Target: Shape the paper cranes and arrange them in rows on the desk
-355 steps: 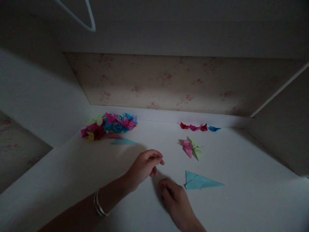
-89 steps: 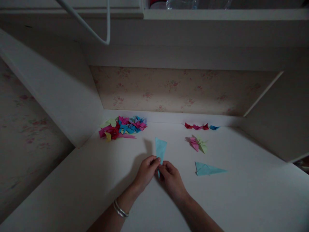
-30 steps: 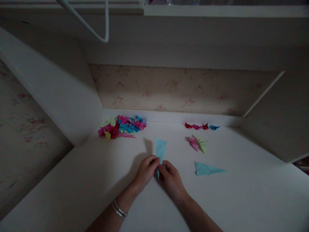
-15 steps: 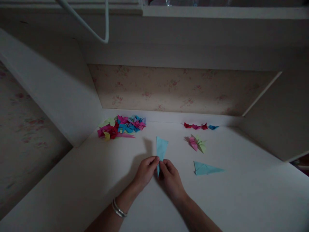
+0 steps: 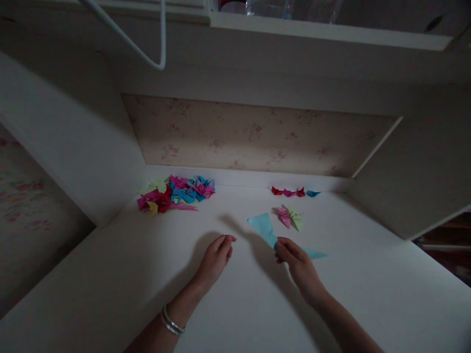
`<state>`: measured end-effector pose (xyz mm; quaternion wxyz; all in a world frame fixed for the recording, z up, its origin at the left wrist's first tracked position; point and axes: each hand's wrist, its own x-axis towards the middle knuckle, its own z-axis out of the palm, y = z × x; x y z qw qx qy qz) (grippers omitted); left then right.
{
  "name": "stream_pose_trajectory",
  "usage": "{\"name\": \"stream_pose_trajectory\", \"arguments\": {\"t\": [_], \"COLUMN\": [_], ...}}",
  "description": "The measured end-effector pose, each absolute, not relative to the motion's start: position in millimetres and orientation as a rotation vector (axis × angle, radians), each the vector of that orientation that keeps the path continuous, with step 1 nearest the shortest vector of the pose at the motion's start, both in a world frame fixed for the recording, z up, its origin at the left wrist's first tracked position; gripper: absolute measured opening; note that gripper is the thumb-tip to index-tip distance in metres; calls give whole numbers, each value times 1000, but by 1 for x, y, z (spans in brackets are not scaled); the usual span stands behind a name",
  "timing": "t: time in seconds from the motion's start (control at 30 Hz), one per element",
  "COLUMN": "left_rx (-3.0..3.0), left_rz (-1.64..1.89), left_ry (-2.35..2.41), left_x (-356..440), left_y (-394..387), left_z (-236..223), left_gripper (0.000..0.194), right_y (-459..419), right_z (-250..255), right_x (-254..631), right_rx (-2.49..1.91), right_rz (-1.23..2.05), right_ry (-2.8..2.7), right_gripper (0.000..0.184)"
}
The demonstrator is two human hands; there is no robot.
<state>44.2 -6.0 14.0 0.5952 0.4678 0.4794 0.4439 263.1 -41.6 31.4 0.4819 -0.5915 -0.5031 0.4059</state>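
Note:
A light blue folded paper (image 5: 263, 228) is pinched near its lower end in my right hand (image 5: 300, 262), raised a little over the white tabletop. Behind that hand, partly covered by it, lies a second light blue folded paper (image 5: 317, 254) with its pointed tip to the right. My left hand (image 5: 216, 257) hovers over the table to the left, fingers curled together with nothing visible in them. Just beyond the right hand rest a pink origami piece (image 5: 283, 216) and a pale green origami piece (image 5: 296, 218), side by side.
A heap of colourful folded papers (image 5: 180, 193) sits at the back left of the white table (image 5: 235, 314). Several small red, pink and blue folded pieces (image 5: 289, 193) line the back edge at right. A white bent rod (image 5: 163, 39) and a shelf (image 5: 324, 37) hang above.
My left hand has let go of the light blue folded paper. My right hand has carried it to the right and tilted it. The view has shifted slightly.

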Motion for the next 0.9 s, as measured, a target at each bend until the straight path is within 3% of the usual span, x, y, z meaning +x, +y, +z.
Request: {"name": "stream_pose_trajectory", "arguments": {"t": [0.37, 0.6, 0.9], "left_rx": [1173, 1183, 1147], "left_rz": [1014, 1019, 1001], "left_ry": [1100, 1086, 1088], "left_x": [44, 44, 42], "left_y": [-8, -5, -6], "left_z": [18, 10, 15], "left_gripper": [44, 45, 45], "right_y": [-24, -9, -1], "right_z": [67, 59, 32], "right_x": [427, 434, 437], "right_rx": [-1915, -1985, -2097], "right_rz": [910, 694, 433], "right_ry": [-2003, -2367, -2397], "right_gripper": [38, 26, 27]}}
